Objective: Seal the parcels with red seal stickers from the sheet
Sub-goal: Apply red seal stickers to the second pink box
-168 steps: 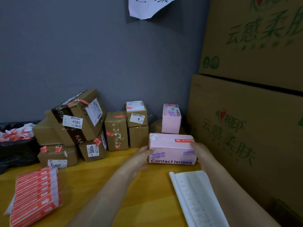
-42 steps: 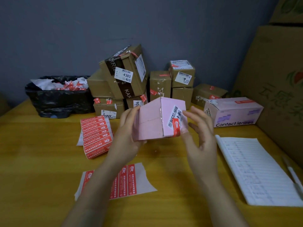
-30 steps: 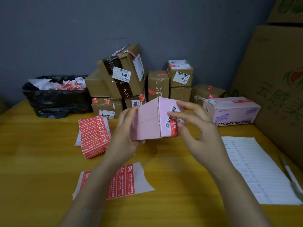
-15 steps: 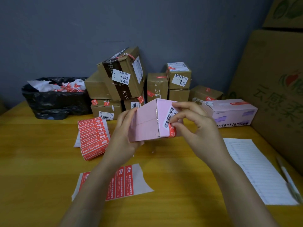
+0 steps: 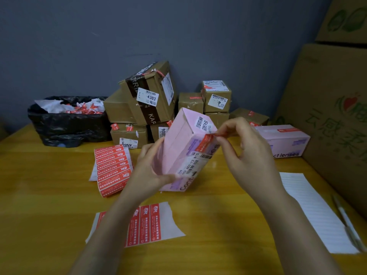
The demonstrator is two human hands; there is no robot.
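Left hand [image 5: 149,173] grips the tilted pink parcel [image 5: 178,139]. Right hand [image 5: 250,153] fingers pinch a red seal sticker [image 5: 205,142] at its two o'clock edge.

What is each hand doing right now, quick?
The left hand holds the pink box.
The right hand pinches a red sticker on that box.

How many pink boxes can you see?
2. The left hand holds one pink box tilted while the right hand pinches a red sticker on it; the other pink box lies on the table. More may be hidden.
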